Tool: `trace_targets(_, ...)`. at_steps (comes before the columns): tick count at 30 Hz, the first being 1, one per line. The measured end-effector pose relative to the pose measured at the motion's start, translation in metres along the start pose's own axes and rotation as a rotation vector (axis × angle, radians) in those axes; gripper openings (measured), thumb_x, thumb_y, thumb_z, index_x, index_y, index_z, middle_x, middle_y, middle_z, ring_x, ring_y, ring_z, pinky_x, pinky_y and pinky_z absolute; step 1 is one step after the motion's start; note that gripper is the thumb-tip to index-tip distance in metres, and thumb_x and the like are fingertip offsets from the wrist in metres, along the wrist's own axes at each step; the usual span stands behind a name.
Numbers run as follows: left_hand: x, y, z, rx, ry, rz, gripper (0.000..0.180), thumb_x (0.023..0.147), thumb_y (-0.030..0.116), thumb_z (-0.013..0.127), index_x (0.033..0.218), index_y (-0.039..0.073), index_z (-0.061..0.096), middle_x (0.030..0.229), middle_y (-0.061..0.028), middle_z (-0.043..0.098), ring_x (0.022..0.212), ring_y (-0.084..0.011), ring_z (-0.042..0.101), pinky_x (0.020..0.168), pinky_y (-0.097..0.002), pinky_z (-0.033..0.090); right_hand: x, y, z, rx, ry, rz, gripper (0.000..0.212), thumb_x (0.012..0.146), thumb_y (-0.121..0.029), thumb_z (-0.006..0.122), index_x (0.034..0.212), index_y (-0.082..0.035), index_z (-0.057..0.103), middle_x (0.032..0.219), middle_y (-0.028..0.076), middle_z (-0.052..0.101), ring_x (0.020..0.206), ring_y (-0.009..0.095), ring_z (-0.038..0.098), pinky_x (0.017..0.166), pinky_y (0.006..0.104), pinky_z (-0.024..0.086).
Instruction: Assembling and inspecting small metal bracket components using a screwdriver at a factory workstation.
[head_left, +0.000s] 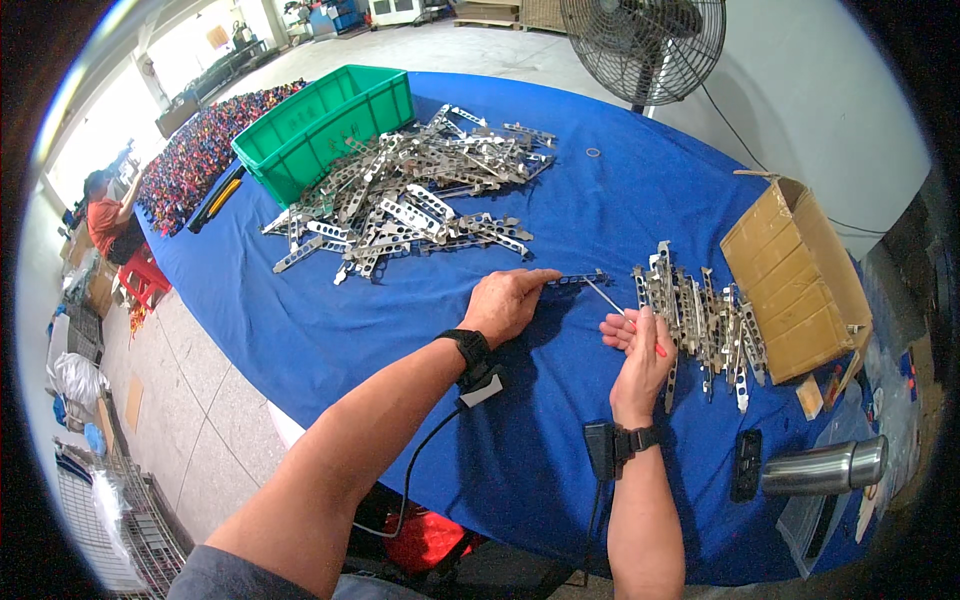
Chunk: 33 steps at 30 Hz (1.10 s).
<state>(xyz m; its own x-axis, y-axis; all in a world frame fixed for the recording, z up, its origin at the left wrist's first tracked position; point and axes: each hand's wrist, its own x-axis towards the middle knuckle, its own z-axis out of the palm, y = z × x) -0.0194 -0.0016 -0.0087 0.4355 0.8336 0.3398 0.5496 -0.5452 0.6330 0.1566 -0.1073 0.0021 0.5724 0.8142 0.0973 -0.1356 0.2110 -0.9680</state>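
My left hand is closed at the near middle of the blue-covered table, pinching one end of a perforated metal strip. To its right, my right hand, palm partly turned up, grips a thin tool with a straight metal shaft and a red handle end. The shaft's tip is close to the strip; whether it touches cannot be made out. Just beyond my right hand lies a row of similar strips. A larger tangled heap of perforated strips covers the table's far middle.
A green plastic crate stands behind the heap. On the right are an open cardboard box, a steel flask and a black object. A fan stands beyond the table. Far left, a person sits beside a multicoloured pile.
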Motion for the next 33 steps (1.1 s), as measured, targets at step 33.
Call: trace_targets(33,0.0002,-0.005,0.0043,-0.049,0.014,0.016,0.027,0.095,0.014,0.052,0.115,0.017,0.07,0.099,-0.0158,0.071,0.09,-0.037,0.068,0.078,-0.0463,0.054,-0.0003,-0.0016,-0.0009,-0.007,0.012,0.029,0.039,0.105,-0.031,0.046,0.093,0.002,0.063,0.079,0.013,0.069,0.067,0.019,0.068,0.061,0.0277,0.052)
